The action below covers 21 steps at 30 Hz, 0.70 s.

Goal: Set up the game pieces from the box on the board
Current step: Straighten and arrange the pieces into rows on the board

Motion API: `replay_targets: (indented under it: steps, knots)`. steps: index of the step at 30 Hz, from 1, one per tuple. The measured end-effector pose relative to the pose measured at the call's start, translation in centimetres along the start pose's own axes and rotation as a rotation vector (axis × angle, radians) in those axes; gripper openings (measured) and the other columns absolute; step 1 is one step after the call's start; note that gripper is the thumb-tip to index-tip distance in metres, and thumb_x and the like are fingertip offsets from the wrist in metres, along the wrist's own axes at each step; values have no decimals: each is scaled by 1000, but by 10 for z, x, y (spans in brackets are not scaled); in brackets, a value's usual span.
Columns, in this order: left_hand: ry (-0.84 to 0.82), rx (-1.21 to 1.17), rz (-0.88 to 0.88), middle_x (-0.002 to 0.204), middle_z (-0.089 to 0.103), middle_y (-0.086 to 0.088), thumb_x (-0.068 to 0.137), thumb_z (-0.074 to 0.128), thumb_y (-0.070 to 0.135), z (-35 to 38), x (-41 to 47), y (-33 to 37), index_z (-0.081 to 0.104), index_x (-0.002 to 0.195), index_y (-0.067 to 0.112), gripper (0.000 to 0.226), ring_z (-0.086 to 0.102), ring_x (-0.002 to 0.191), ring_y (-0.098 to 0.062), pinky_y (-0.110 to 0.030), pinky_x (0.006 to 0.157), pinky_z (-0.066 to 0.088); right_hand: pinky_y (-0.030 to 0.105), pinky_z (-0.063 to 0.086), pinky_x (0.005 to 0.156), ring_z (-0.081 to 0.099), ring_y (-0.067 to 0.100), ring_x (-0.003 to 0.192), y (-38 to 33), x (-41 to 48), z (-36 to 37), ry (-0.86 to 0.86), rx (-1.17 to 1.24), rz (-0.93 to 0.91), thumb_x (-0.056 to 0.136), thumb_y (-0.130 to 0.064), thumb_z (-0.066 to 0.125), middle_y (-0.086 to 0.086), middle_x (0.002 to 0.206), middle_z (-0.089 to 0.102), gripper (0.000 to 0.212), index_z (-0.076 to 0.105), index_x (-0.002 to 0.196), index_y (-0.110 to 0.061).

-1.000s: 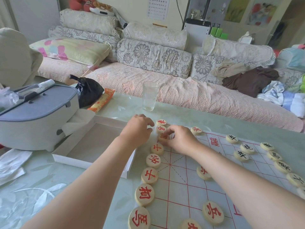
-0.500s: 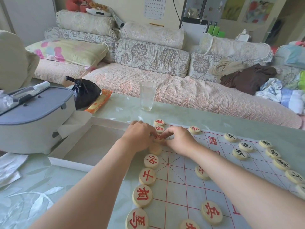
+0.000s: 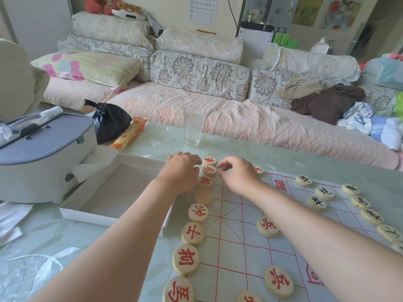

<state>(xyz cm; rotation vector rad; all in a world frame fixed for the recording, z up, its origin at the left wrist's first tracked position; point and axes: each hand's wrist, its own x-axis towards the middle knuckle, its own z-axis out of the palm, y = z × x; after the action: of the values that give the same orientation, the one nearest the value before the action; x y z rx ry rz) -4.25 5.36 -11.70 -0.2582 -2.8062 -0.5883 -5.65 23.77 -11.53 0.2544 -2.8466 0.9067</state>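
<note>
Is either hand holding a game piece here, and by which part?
No piece is lifted. The left hand and right hand flank a red-marked piece at its side edges; whether either pinches it cannot be told.

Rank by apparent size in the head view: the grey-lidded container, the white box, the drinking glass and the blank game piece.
1. grey-lidded container and white box: look alike, container partly cut off, so unranked.
2. drinking glass.
3. blank game piece, smallest.
</note>
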Motion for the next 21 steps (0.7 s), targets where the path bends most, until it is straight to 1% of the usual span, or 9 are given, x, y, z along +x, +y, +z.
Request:
replay_targets:
  steps: [3, 6, 9, 11, 13, 14, 16, 18, 21]
  knots:
    - [-28, 37, 5, 131, 59, 5, 95, 46, 24, 3, 7, 3, 57, 128, 31, 36, 44, 124, -19, -33, 103, 30, 29, 51, 81, 61, 12, 92, 0, 12, -3, -22, -36, 9, 90, -26, 64, -15, 95, 66, 12, 64, 91, -38]
    - [-129, 97, 35, 139, 52, 4, 95, 44, 20, 8, 12, 9, 49, 136, 37, 45, 38, 129, -19, -33, 106, 24, 28, 49, 82, 61, 13, 96, 0, 23, -1, -85, -72, -6, 90, -29, 67, -13, 100, 65, 16, 70, 104, -35]
    - [-175, 207, 84, 137, 53, 5, 91, 42, 16, 11, 15, 13, 48, 135, 42, 52, 40, 126, -19, -33, 105, 26, 28, 49, 80, 61, 11, 95, -2, 28, 5, -136, -107, -15, 87, -36, 71, -16, 101, 65, 14, 74, 100, -39]
    - [-173, 232, 82, 136, 55, 6, 90, 41, 16, 11, 16, 13, 53, 131, 41, 50, 42, 124, -18, -33, 105, 26, 29, 51, 82, 62, 12, 94, -3, 30, 9, -143, -108, -17, 84, -38, 74, -15, 100, 67, 11, 75, 94, -43]
    - [-165, 228, 61, 135, 55, 6, 90, 41, 17, 11, 17, 12, 55, 129, 41, 47, 42, 124, -17, -33, 105, 25, 28, 51, 83, 63, 13, 97, -5, 30, 11, -133, -113, -12, 85, -36, 74, -14, 104, 68, 7, 75, 87, -42]
    - [-164, 226, 53, 134, 56, 6, 91, 41, 18, 11, 18, 11, 55, 128, 42, 46, 42, 124, -17, -33, 104, 25, 28, 50, 83, 62, 14, 98, -5, 29, 11, -128, -118, -8, 86, -34, 74, -13, 106, 67, 8, 74, 85, -42]
    - [-160, 219, 41, 133, 56, 6, 92, 41, 22, 12, 18, 10, 56, 127, 43, 43, 41, 124, -17, -34, 103, 25, 27, 49, 83, 62, 16, 100, -5, 28, 10, -122, -128, -8, 87, -32, 72, -12, 107, 65, 9, 75, 88, -40]
    - [-121, 211, 40, 132, 56, 5, 95, 41, 28, 14, 17, 9, 56, 126, 42, 37, 40, 124, -18, -35, 103, 25, 28, 50, 84, 62, 16, 100, -6, 27, 9, -101, -106, -15, 89, -31, 68, -10, 107, 66, 9, 75, 92, -37]
    - [-41, 156, 21, 133, 54, 3, 97, 41, 29, 13, 19, 8, 55, 129, 37, 37, 38, 126, -20, -36, 103, 26, 27, 46, 76, 61, 15, 95, -6, 32, 2, -31, -87, -15, 92, -27, 61, -11, 104, 66, 13, 71, 95, -35]
